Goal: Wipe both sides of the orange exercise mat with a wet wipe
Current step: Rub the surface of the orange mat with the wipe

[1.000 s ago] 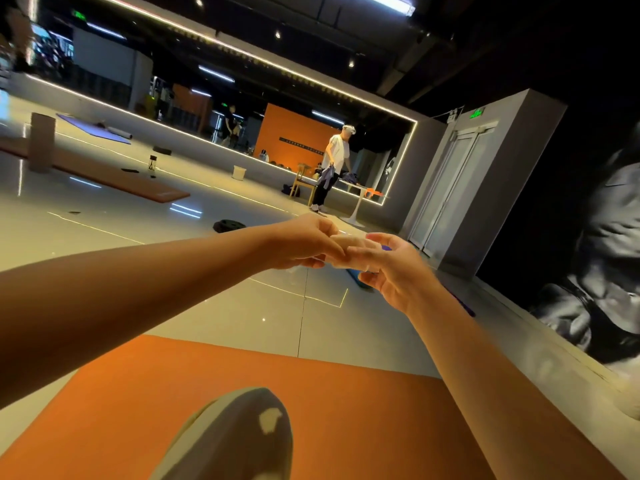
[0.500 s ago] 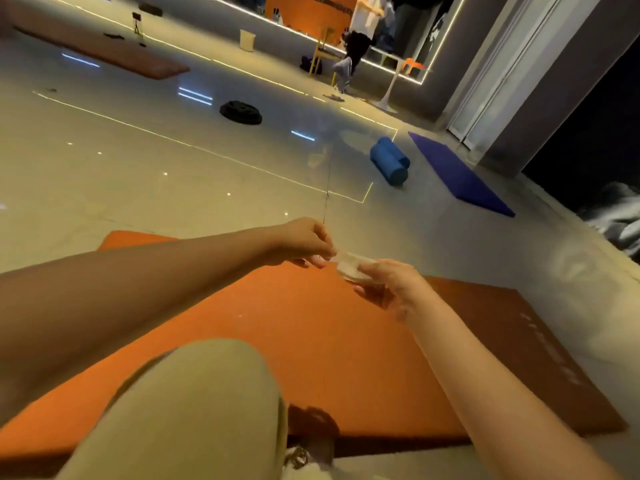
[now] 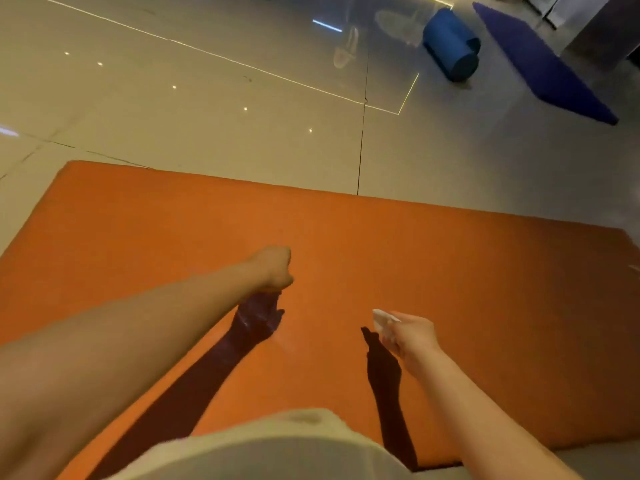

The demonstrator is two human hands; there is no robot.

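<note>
The pale, glossy floor (image 3: 207,109) takes up the whole upper half of the view, crossed by thin bright lines and dotted with reflected lights. On it, filling the lower half, the orange mat (image 3: 450,271) lies flat and spread out, its far edge running across the middle of the view and its near edge just in front of the person. Well apart from it, at the upper right, a dark blue mat (image 3: 540,60) lies flat on the floor, and just beside that rests a blue rolled mat (image 3: 450,43). At the bottom edge a knee (image 3: 277,448) in light beige cloth juts over the orange mat. Both bare arms reach out above the mat and throw dark shadows on it. The left hand (image 3: 273,268) hovers over the middle of the mat with its back to the camera and its fingers curled under (whether they hold anything I cannot tell). The right hand (image 3: 412,336), nearer and apart from the left, pinches a small white wet wipe (image 3: 382,318), which sticks out past its fingers above the mat.
</note>
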